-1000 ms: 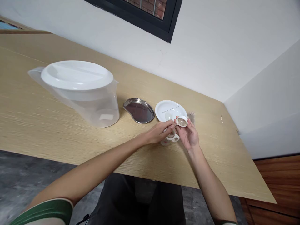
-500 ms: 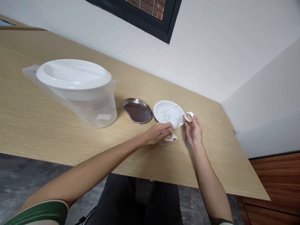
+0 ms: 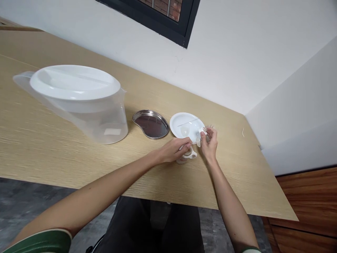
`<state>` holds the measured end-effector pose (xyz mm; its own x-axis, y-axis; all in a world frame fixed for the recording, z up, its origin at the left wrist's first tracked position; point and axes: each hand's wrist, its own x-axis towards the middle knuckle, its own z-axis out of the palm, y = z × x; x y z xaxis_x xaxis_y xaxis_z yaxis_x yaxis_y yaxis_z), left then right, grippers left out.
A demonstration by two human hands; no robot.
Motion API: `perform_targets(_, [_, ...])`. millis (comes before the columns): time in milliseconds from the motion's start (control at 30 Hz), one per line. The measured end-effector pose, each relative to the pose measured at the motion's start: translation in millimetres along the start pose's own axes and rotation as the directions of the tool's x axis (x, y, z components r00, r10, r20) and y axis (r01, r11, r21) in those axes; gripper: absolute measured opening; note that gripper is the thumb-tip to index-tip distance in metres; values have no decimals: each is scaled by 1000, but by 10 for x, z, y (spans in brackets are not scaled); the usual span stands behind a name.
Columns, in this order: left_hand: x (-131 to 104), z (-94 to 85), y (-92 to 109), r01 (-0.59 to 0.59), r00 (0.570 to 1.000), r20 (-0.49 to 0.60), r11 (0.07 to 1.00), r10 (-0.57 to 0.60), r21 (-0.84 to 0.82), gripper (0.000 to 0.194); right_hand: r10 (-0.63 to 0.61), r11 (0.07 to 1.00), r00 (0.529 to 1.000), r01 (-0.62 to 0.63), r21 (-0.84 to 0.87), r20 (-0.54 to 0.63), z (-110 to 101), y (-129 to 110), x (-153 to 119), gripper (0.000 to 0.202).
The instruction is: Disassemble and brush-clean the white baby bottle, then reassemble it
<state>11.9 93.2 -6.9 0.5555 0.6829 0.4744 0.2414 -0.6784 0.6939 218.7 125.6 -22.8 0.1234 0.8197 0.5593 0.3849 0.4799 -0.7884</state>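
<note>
Hands meet at the near rim of the round white plastic plate [image 3: 187,123]. My left hand [image 3: 172,150] is curled down on a small white plastic piece with ring-shaped lugs [image 3: 187,154] standing on the table [image 3: 52,154]. My right hand [image 3: 209,142], at its 3 o'clock, pinches a small white cap-like part [image 3: 202,132]. I judge this a fitting step, needing careful alignment. At 10 o'clock lie a kidney-shaped steel dish [image 3: 151,123] and a clear lidded plastic jug [image 3: 79,102].

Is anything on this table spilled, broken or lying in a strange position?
Nothing stands out. The jug, steel tray and white plate sit upright; no spill shows. Both hands hold small white parts.
</note>
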Motion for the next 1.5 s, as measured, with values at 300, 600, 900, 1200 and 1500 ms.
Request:
perform_targets(300, [1, 1, 0, -8, 1000, -2, 1000, 8, 0, 37, -3, 999, 1000, 4, -45, 26, -4, 93, 4, 37])
perform_targets(600, [-7, 0, 0, 17, 1000, 0, 1000, -17, 9, 38, 11, 996, 999, -7, -94, 38, -28, 109, 11, 38])
perform_targets(900, [0, -10, 9, 15, 1000, 7, 1000, -15, 16, 37, -91, 987, 994, 99, -125, 67, -33, 96, 29, 28])
perform_targets(1200, [-4, 0, -14, 7, 1000, 12, 1000, -7, 25, 35, -58, 987, 998, 59, -147, 6, -31, 27, 2, 36])
perform_targets(1500, [-10, -11, -3, 14, 1000, 15, 999, -14, 31, 35, -82, 992, 983, 63, -113, -164, -38, 17, 21, 39])
